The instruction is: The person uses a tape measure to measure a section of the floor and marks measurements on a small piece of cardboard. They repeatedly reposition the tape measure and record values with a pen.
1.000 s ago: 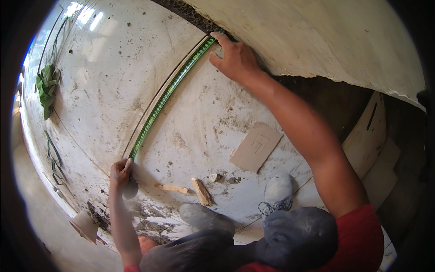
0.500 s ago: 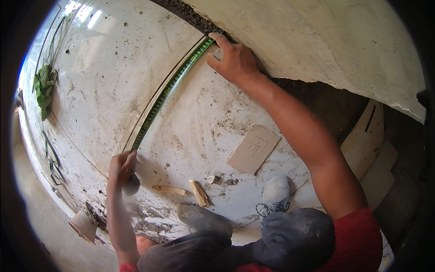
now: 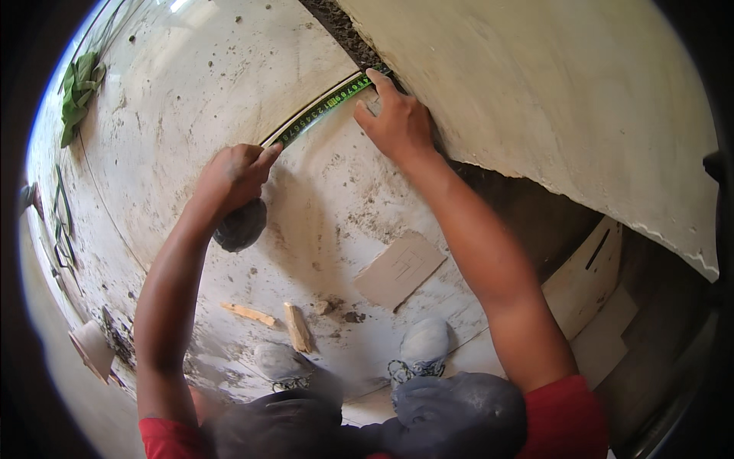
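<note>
Head view: a green measuring tape (image 3: 323,111) is stretched in the upper middle of the frame, beside a thin line in the dirty white floor (image 3: 191,92). By the left hand (image 3: 233,174), the near end of the strip is gripped, with the fingers folded and the thumb laid near it. A dark round thing (image 3: 241,226) is seen just under that hand; it may be the tape's case, but this cannot be told for sure. By the right hand (image 3: 401,122), the far end is pressed with a fingertip, while the thumb is held apart and the other fingers are partly curled. The step in hand looks like a length being measured. For the next move, it seems both ends need to be kept steady and the strip flat, so the marks can be read.

Close to the right hand, at the upper right, the way is blocked by a big pale slab (image 3: 535,92), with a dark gap (image 3: 527,222) under its edge. In the lower middle, a brown card (image 3: 400,269), two wood bits (image 3: 298,327), a small stone (image 3: 322,307) and two dusty shoes (image 3: 424,343) are seen, all apart from the tape. At the upper left, a green cloth (image 3: 79,96) is seen
</note>
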